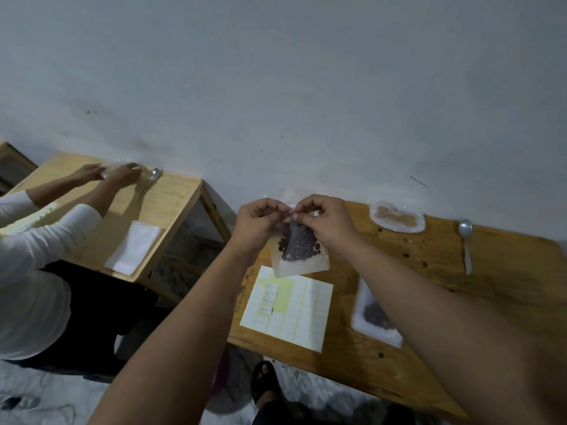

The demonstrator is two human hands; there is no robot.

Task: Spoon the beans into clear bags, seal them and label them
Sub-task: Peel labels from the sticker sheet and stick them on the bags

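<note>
Pinching the mouth of a clear bag (299, 265) with both hands: left hand (262, 220) and right hand (323, 222) side by side, fingertips and thumbs closed on the top edge, knuckles nearly touching. Held up off a knotty orange-brown wooden table (429, 271), hanging above the far edge of a label sheet (288, 314). Pushed against a scuffed grey-white wall (276, 87), that table. On it also a spoon (465, 240) off to the right, crumpled clear plastic (397, 219) by the wall, and a second bag (372, 314) lying flat, partly hidden under the right forearm. To the left, a paler wooden table (175, 200), with another person in white sleeves (46, 234) working at it. Inside the held bag, dark round beans (299, 245) heaped in the middle, bottom strip milky and see-through, sides drawn up to a peak at the pinch.
</note>
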